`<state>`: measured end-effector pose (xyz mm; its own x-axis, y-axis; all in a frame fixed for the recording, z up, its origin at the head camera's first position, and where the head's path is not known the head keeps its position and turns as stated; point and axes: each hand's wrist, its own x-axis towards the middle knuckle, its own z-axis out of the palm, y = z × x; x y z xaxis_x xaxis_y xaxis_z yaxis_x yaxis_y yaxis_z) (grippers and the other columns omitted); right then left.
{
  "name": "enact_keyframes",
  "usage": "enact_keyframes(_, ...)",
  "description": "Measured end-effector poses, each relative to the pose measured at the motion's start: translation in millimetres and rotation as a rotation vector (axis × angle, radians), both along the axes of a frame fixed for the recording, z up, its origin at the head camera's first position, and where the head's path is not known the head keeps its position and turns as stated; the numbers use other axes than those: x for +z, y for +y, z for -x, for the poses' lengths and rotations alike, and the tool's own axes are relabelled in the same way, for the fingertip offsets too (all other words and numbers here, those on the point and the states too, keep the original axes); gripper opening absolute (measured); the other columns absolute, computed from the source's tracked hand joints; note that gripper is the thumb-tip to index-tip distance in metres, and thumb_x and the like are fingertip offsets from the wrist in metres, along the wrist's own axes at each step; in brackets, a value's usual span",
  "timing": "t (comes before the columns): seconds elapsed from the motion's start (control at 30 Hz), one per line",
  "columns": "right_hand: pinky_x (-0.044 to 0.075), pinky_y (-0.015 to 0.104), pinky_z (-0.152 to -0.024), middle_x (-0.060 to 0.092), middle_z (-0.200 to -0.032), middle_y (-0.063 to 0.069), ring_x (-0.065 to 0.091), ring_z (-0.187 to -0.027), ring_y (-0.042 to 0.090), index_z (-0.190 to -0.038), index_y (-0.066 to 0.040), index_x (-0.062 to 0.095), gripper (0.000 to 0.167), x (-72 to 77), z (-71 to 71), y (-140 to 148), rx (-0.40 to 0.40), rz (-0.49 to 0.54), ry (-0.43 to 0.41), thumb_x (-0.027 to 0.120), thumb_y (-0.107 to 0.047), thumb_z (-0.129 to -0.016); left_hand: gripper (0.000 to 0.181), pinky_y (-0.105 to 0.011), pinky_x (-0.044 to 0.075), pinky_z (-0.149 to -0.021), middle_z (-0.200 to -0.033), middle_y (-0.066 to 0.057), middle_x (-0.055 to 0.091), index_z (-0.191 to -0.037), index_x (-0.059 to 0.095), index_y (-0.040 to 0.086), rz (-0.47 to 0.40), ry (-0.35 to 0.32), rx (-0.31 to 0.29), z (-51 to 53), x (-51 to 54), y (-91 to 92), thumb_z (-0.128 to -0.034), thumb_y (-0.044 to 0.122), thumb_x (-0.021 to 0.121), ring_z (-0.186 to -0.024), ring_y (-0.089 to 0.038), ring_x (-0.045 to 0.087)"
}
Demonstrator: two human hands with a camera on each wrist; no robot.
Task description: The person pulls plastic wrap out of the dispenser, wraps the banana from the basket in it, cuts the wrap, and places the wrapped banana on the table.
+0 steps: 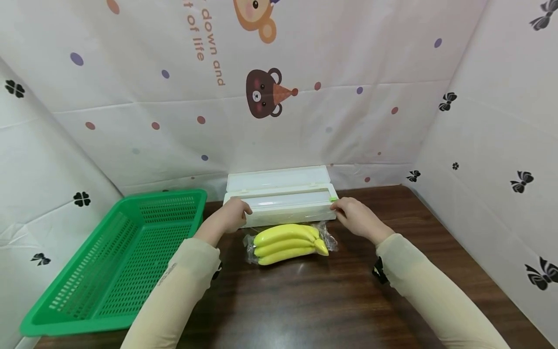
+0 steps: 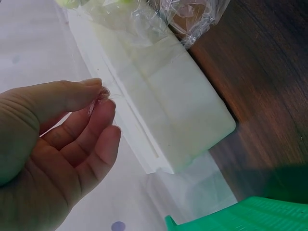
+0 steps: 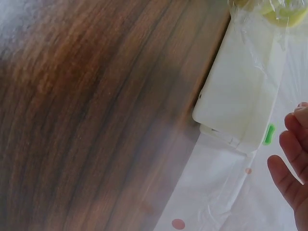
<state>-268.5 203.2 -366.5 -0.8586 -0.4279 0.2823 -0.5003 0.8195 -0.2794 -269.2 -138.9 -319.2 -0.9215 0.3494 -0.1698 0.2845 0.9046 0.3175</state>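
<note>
A white cling film dispenser box (image 1: pixel 287 211) stands at the back of the table, its lid (image 1: pixel 279 178) raised. In front of it lies a bunch of yellow bananas (image 1: pixel 285 237) with clear cling film (image 1: pixel 330 236) crumpled around both ends. At the box's left end, my left hand (image 1: pixel 233 214) pinches a gathered bit of cling film (image 2: pixel 102 94) between thumb and fingers. My right hand (image 1: pixel 355 217) is at the right end, beside a green slider (image 3: pixel 269 134), its fingertips pinching the film's edge. The right wrist view cuts off most of that hand.
A green plastic basket (image 1: pixel 201 213) stands to the left, close to my left forearm. Dark brown wooden tabletop (image 1: pixel 296 300) stretches in front of the bananas. A printed white sheet (image 1: pixel 305 131) hangs right behind the box, with another (image 1: pixel 492 160) along the right side.
</note>
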Motion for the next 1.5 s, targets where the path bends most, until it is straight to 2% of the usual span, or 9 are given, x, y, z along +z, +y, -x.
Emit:
enact_keyframes(0.13, 0.05, 0.042, -0.082, 0.066, -0.102, 0.011, 0.061, -0.094, 0.025, -0.107, -0.003, 0.067, 0.019, -0.1, -3.0, -0.8, 0.006, -0.011, 0.003, 0.056, -0.007, -0.092, 0.036, -0.027, 0.041, -0.062, -0.069, -0.006, 0.057, -0.122, 0.06, -0.001, 0.0, -0.01, 0.011, -2.3, -2.5, -1.1, -0.0877, -0.003, 0.051, -0.058, -0.014, 0.042)
enact_keyframes(0.2, 0.051, 0.042, -0.08, 0.066, -0.101, 0.011, 0.061, -0.092, 0.024, -0.106, -0.002, 0.067, 0.019, -0.7, -4.3, -0.7, 0.012, -0.011, 0.01, 0.056, -0.007, -0.092, 0.036, -0.028, 0.04, -0.064, -0.069, -0.006, 0.057, -0.122, 0.061, -0.001, -0.002, -0.005, 0.006, -3.8, -3.5, -1.6, -0.0873, -0.003, 0.051, -0.058, -0.014, 0.04)
enact_keyframes(0.33, 0.051, 0.041, -0.078, 0.067, -0.098, 0.01, 0.061, -0.089, 0.023, -0.105, -0.002, 0.068, 0.018, -3.0, -6.4, 0.1, 0.022, -0.014, 0.024, 0.058, -0.007, -0.091, 0.034, -0.029, 0.041, -0.066, -0.091, -0.012, 0.066, -0.119, 0.063, -0.001, -0.014, 0.011, -0.018, -8.2, -5.2, -3.5, -0.0871, -0.004, 0.05, -0.065, -0.015, 0.045)
enact_keyframes(0.43, 0.051, 0.041, -0.079, 0.067, -0.098, 0.009, 0.062, -0.09, 0.023, -0.105, -0.003, 0.068, 0.017, -4.9, -7.9, 0.7, 0.021, -0.021, 0.026, 0.058, -0.009, -0.091, 0.033, -0.03, 0.043, -0.067, -0.109, -0.015, 0.067, -0.117, 0.064, -0.001, -0.029, 0.017, -0.026, -12.2, -5.1, -4.5, -0.0871, -0.004, 0.049, -0.071, -0.016, 0.049)
enact_keyframes(0.53, 0.051, 0.041, -0.079, 0.066, -0.097, 0.008, 0.062, -0.091, 0.023, -0.105, -0.004, 0.068, 0.017, -6.9, -9.2, 1.1, 0.021, -0.017, 0.028, 0.058, -0.009, -0.092, 0.033, -0.031, 0.046, -0.071, -0.113, -0.015, 0.066, -0.115, 0.065, -0.002, -0.036, 0.02, -0.025, -15.9, -5.4, -4.8, -0.0868, -0.004, 0.048, -0.077, -0.017, 0.053)
enact_keyframes(0.7, 0.052, 0.041, -0.078, 0.067, -0.095, 0.007, 0.062, -0.089, 0.022, -0.103, -0.004, 0.069, 0.015, -9.9, -11.9, 1.1, 0.032, -0.003, 0.04, 0.059, -0.008, -0.091, 0.028, -0.036, 0.051, -0.077, -0.105, -0.013, 0.068, -0.11, 0.067, -0.001, -0.038, 0.035, -0.017, -21.1, -8.5, -5.8, -0.0867, -0.001, 0.052, -0.086, -0.019, 0.06)
enact_keyframes(0.9, 0.051, 0.04, -0.077, 0.066, -0.094, 0.006, 0.061, -0.087, 0.02, -0.101, -0.005, 0.069, 0.015, -13.9, -16.0, 1.9, 0.035, 0.003, 0.039, 0.06, -0.009, -0.091, 0.017, -0.035, 0.053, -0.074, -0.092, -0.007, 0.069, -0.097, 0.071, 0.005, -0.055, 0.087, -0.038, -26.6, -15.8, -7.6, -0.0875, 0.002, 0.058, -0.08, -0.016, 0.061)
enact_keyframes(1.2, 0.051, 0.04, -0.076, 0.065, -0.091, 0.003, 0.06, -0.086, 0.019, -0.097, -0.009, 0.069, 0.012, -20.2, -23.5, 3.0, 0.033, 0.005, 0.038, 0.06, -0.007, -0.09, 0.022, -0.038, 0.054, -0.077, -0.096, -0.01, 0.069, -0.097, 0.071, 0.003, -0.097, 0.085, -0.011, -34.9, -18.8, -5.9, -0.0855, -0.004, 0.053, -0.086, -0.02, 0.064)
enact_keyframes(1.5, 0.05, 0.039, -0.075, 0.064, -0.09, 0.002, 0.06, -0.085, 0.018, -0.097, -0.01, 0.069, 0.013, -26.2, -27.7, 2.3, 0.034, 0.005, 0.027, 0.059, -0.007, -0.09, 0.015, -0.035, 0.053, -0.073, -0.089, -0.008, 0.07, -0.09, 0.072, 0.005, -0.093, 0.091, -0.003, -38.6, -25.3, -4.3, -0.0859, -0.001, 0.059, -0.077, -0.017, 0.062)
